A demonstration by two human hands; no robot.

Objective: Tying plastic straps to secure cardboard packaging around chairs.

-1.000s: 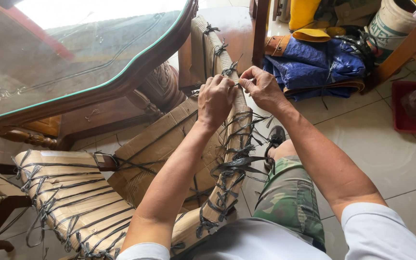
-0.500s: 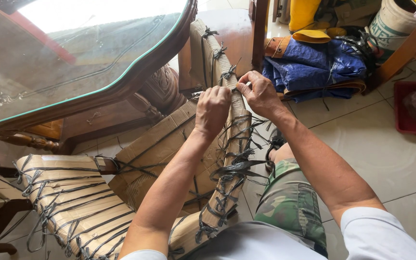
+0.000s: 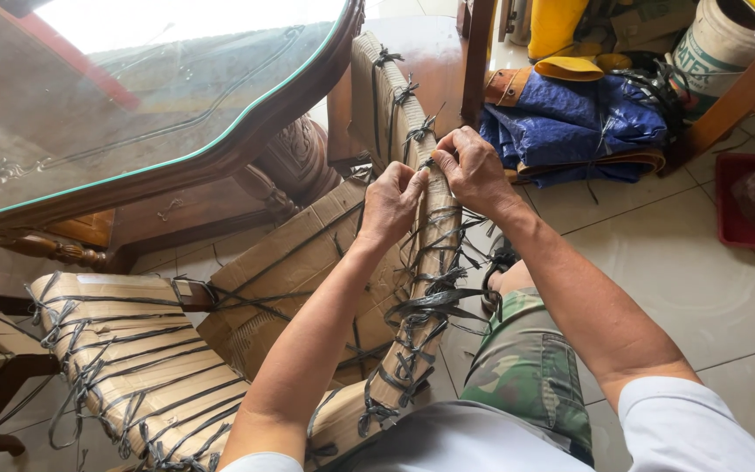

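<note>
Tying step: left hand (image 3: pixel 388 203) and right hand (image 3: pixel 474 170) pinch black strap (image 3: pixel 427 163) against cardboard-wrapped chair arm (image 3: pixel 421 227), just right of glass table (image 3: pixel 220 153). Next likely needs pulling knot tight.

cardboard-wrapped chair arm (image 3: pixel 412 288), tilted, laced with dark strapping (image 3: pixel 434 301)

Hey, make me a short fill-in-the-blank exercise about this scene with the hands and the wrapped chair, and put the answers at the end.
1. The left hand and the right hand meet at a dark strap on a chair part wrapped in ____.
2. The table beside the chair has a top made of ____.
3. The folded tarp on the floor is ____ in colour.
4. The person's shorts have a ____ pattern.

Answers: cardboard; glass; blue; camouflage
</note>
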